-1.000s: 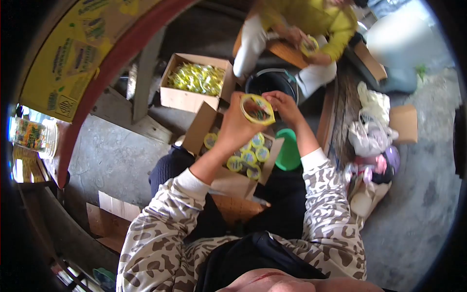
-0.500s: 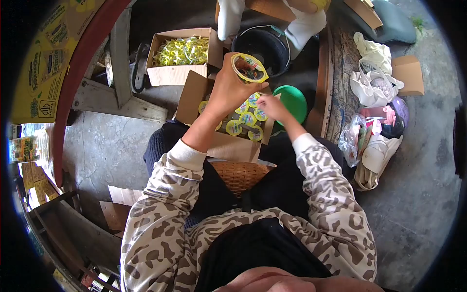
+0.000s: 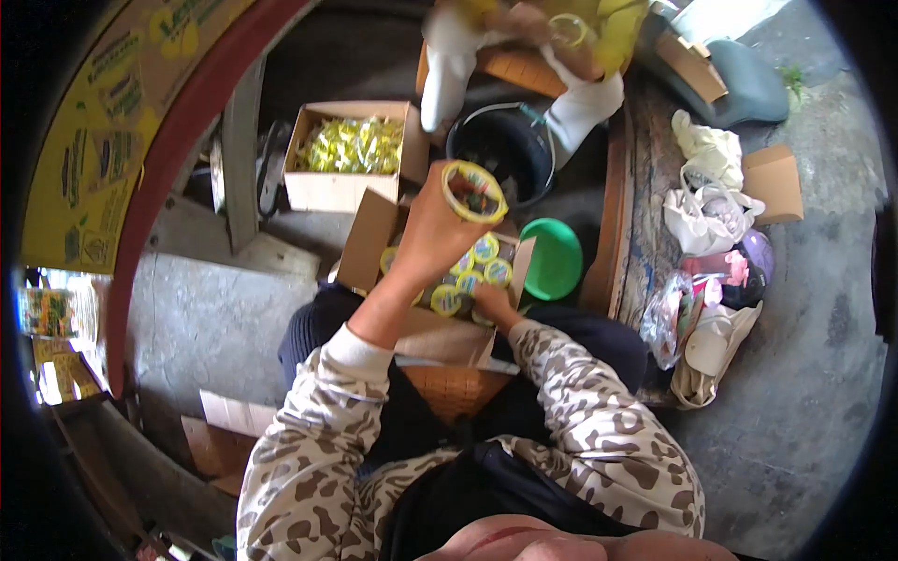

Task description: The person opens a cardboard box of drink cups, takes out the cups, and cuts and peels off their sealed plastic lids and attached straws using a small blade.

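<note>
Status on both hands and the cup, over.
Left hand holding yellow-rimmed cup raised. Right hand down at cups in open carton, grip unclear. Nothing seen blocking; green basin beside carton, black bucket beyond.

Left hand (image 3: 435,221) raised, fingers (image 3: 438,178) curled; right hand (image 3: 491,302) lower, reaching down (tips hidden).

Cups (image 3: 446,300) in box (image 3: 440,342), basin (image 3: 552,262) right, bucket (image 3: 529,161) behind

L hand (image 3: 435,229) holds cup (image 3: 473,192) nr bucket (image 3: 502,154).
</note>
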The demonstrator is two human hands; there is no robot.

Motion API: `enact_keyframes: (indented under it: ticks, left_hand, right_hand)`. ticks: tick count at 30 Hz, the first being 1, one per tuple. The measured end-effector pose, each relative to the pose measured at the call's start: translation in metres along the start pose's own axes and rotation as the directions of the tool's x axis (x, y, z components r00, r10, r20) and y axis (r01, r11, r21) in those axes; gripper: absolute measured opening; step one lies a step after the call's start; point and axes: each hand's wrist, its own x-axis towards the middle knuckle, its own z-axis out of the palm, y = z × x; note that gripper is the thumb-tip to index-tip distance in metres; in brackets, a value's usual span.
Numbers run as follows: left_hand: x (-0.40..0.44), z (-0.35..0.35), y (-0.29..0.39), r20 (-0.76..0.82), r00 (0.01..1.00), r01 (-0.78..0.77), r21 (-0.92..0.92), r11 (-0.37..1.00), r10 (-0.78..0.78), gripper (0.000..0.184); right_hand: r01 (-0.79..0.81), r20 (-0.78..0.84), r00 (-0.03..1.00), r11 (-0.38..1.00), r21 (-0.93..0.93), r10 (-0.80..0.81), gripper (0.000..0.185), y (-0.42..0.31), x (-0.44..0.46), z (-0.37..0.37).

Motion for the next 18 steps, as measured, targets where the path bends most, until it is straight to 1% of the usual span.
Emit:
enact_keyframes:
  ticks: [2,4,6,8,9,10,11,13,14,16,17,18]
  left_hand:
    - [0.001,0.002,-0.004,0.033,0.999,0.006,-0.018,1.000,-0.006,0.053]
    - [0.003,0.003,-0.002,0.074,0.997,0.017,0.038,0.999,-0.020,0.057]
    - [0.004,0.005,-0.004,0.096,0.995,0.020,0.068,0.997,-0.026,0.056]
    - [0.004,0.006,-0.001,0.111,0.992,0.054,0.065,0.996,-0.061,0.056]
    - [0.003,0.008,-0.008,0.120,0.992,0.021,0.054,0.998,-0.028,0.056]
    - [0.002,0.008,-0.006,0.127,0.991,0.022,0.070,0.997,-0.031,0.056]
    - [0.002,0.010,-0.006,0.119,0.993,0.007,0.073,0.997,-0.016,0.057]
    - [0.001,0.012,-0.007,0.111,0.994,-0.019,0.095,0.995,0.008,0.059]
    - [0.001,0.014,-0.008,0.117,0.993,-0.032,0.095,0.995,0.021,0.058]
    - [0.000,0.015,-0.007,0.136,0.990,-0.050,0.080,0.996,0.038,0.056]
    - [0.000,0.015,-0.003,0.146,0.989,-0.032,0.059,0.998,0.023,0.054]
    - [0.001,0.015,-0.001,0.147,0.988,-0.046,0.063,0.997,0.036,0.054]
  right_hand:
    - [-0.102,0.125,0.987,0.995,0.002,0.101,0.020,0.005,0.003,0.015]
    - [-0.143,0.099,0.985,0.990,0.016,0.140,0.015,0.005,0.003,0.021]
    - [-0.102,-0.020,0.995,0.994,0.027,0.102,0.011,0.009,0.001,0.032]
    - [-0.128,-0.061,0.990,0.992,0.011,0.128,0.009,0.001,-0.001,0.022]
    - [-0.139,-0.052,0.989,0.990,0.005,0.139,0.009,-0.002,-0.001,0.019]
    - [-0.148,-0.046,0.988,0.989,-0.003,0.148,0.010,-0.004,-0.001,0.016]
    - [-0.152,-0.068,0.986,0.988,-0.004,0.152,0.010,-0.007,-0.003,0.012]
    - [-0.127,-0.037,0.991,0.992,-0.012,0.127,0.009,-0.007,-0.004,0.004]
    - [-0.070,0.025,0.997,0.996,-0.049,0.071,0.009,-0.005,-0.004,0.003]
    - [-0.132,0.115,0.983,0.989,-0.073,0.140,0.011,-0.011,0.000,-0.007]
    - [-0.130,0.096,0.986,0.989,-0.072,0.136,0.011,-0.014,0.003,-0.017]
    - [-0.110,0.096,0.989,0.993,-0.052,0.115,0.011,-0.017,0.004,-0.026]
